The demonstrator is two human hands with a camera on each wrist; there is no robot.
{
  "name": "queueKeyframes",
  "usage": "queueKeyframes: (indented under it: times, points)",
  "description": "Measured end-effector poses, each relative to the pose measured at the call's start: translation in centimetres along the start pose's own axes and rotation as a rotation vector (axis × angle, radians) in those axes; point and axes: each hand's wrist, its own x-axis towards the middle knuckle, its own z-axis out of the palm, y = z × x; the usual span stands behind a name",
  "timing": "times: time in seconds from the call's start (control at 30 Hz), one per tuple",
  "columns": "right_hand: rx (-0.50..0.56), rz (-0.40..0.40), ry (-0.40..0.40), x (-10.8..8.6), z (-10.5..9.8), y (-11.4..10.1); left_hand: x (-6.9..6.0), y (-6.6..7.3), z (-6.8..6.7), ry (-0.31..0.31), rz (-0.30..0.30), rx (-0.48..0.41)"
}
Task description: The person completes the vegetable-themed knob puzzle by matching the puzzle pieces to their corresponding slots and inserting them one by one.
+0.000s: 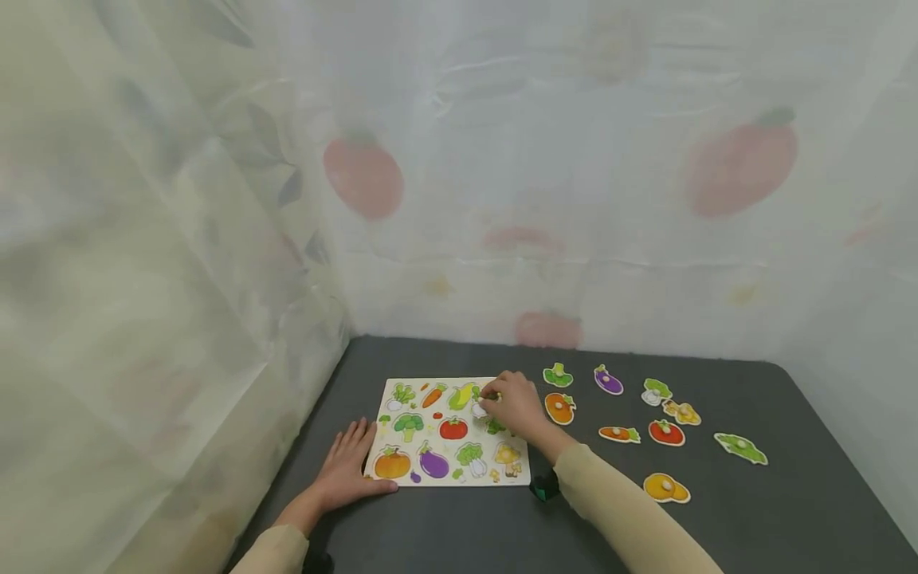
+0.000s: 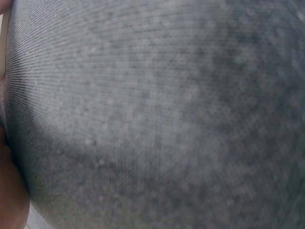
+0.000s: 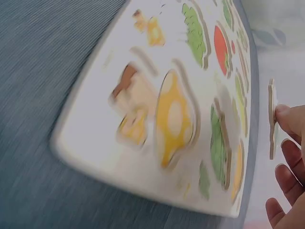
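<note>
A pale vegetable puzzle board (image 1: 445, 381) lies on the dark table. My left hand (image 1: 347, 465) rests with fingers spread at its left edge, the thumb along the lower left corner. Over the board's upper right part, my right hand (image 1: 518, 406) pinches a flat puzzle piece (image 3: 272, 119) between thumb and fingers. In the right wrist view that piece shows edge-on, raised off the board. From the head view it looks white with some green, perhaps a radish; its picture is mostly hidden. The left wrist view holds mainly grey table surface (image 2: 157, 114).
Right of the board lie loose pieces: broccoli (image 1: 558, 375), eggplant (image 1: 608, 380), pumpkin (image 1: 559, 408), carrot (image 1: 620, 434), tomato (image 1: 666, 433), mushroom (image 1: 684, 413), leafy white vegetable (image 1: 656, 391), pea pod (image 1: 741, 448) and a yellow piece (image 1: 666, 488). Sheeting (image 1: 459, 303) hangs behind the table.
</note>
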Motion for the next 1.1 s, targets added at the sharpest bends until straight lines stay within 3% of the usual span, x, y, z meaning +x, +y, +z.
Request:
queueKeyframes:
  times: [0.4,0.73,1.1]
  points:
    - [-0.048,0.027,0.005,2.2,3.2,-3.0,-0.8,0.7,0.4,0.075,0.036,-0.034]
    - [0.01,0.059,-0.019,2.7,5.1,-5.4,-1.3,0.8,0.5,-0.003,-0.014,-0.04]
    - [0.04,0.076,0.022,2.7,6.9,-5.9,-1.5,1.5,1.0,-0.015,-0.014,-0.053]
